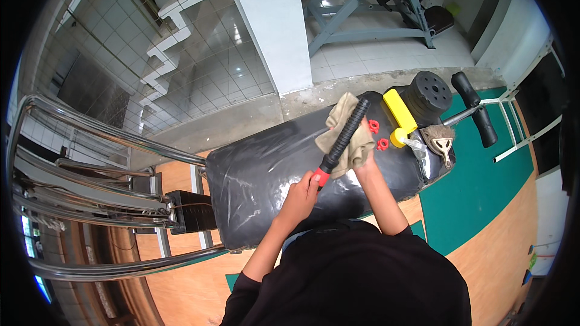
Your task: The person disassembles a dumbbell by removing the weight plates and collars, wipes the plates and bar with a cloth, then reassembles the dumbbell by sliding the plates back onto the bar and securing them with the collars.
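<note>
My left hand is closed round the red grip of a dumbbell bar, whose black threaded end points up and away to the right. With my right hand I hold a crumpled beige cloth behind and against the bar; the fingers are mostly hidden by the cloth. Just right of the cloth, two red star-shaped collar nuts lie on the black padded bench. A yellow spray bottle lies beyond them, its nozzle end toward me.
Black weight plates are stacked at the bench's far right end. Near them lies a brush with a pale handle. Chrome rails curve in from the left. Padded rollers stand right of the bench, over green matting.
</note>
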The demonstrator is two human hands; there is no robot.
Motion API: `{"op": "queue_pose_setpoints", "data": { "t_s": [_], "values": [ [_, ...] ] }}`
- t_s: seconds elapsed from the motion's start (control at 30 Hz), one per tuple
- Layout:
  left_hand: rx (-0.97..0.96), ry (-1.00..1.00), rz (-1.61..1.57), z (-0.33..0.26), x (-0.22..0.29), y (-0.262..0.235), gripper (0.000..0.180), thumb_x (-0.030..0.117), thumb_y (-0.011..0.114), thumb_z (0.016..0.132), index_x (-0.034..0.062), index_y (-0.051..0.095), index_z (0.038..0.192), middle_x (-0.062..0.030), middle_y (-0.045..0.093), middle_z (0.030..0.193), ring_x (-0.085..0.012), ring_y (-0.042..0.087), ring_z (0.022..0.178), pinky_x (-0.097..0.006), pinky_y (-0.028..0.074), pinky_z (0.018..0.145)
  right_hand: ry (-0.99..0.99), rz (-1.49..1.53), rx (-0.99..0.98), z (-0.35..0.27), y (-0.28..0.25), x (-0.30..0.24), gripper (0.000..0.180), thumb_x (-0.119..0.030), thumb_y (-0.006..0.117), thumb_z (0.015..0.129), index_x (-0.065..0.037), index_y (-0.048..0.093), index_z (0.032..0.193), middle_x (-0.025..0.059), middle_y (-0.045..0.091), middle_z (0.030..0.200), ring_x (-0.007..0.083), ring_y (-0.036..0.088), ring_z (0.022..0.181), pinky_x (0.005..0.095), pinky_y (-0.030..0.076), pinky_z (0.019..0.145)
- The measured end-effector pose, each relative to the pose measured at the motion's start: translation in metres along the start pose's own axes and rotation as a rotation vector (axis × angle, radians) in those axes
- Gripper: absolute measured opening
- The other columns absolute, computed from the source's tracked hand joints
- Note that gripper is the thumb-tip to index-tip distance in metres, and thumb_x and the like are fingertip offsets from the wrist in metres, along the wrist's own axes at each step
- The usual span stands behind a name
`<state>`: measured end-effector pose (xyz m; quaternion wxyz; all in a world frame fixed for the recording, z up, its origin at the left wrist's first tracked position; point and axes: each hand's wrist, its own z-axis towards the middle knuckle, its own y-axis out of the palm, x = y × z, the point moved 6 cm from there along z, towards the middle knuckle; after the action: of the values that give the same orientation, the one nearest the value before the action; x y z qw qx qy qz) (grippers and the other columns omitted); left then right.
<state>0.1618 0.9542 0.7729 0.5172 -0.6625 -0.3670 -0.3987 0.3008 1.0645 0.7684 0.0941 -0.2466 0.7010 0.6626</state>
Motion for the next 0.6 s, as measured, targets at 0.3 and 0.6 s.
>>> {"op": "queue_pose_setpoints", "data": {
  "t_s": [0.3, 0.6],
  "values": [
    [0.15, 0.033, 0.17, 0.0, -0.021, -0.002, 0.033, 0.032, 0.045, 0.095, 0.0019, 0.054, 0.084, -0.0189, 0.053, 0.054, -0.0397, 0.057, 0.056, -0.044, 0.041, 0.053, -0.473, -0.046, 0.091, 0.02, -0.008, -0.109, 0.062, -0.056, 0.043, 0.091, -0.009, 0.043, 0.131, 0.0104, 0.051, 0.125, 0.0256, 0.051, 0.113, 0.0378, 0.041, 0.097],
    [0.065, -0.154, -0.4, 0.03, -0.027, -0.017, 0.064, 0.051, 0.016, 0.098, 0.0005, 0.054, 0.094, -0.0031, 0.048, 0.055, -0.0092, 0.042, 0.04, -0.024, 0.037, 0.04, -0.997, -1.911, -0.108, -0.027, 0.072, -0.017, 0.043, -0.007, 0.072, 0.069, -0.009, 0.059, 0.109, 0.0123, 0.047, 0.129, 0.0388, 0.038, 0.124, 0.0446, 0.036, 0.101]
  ]
}}
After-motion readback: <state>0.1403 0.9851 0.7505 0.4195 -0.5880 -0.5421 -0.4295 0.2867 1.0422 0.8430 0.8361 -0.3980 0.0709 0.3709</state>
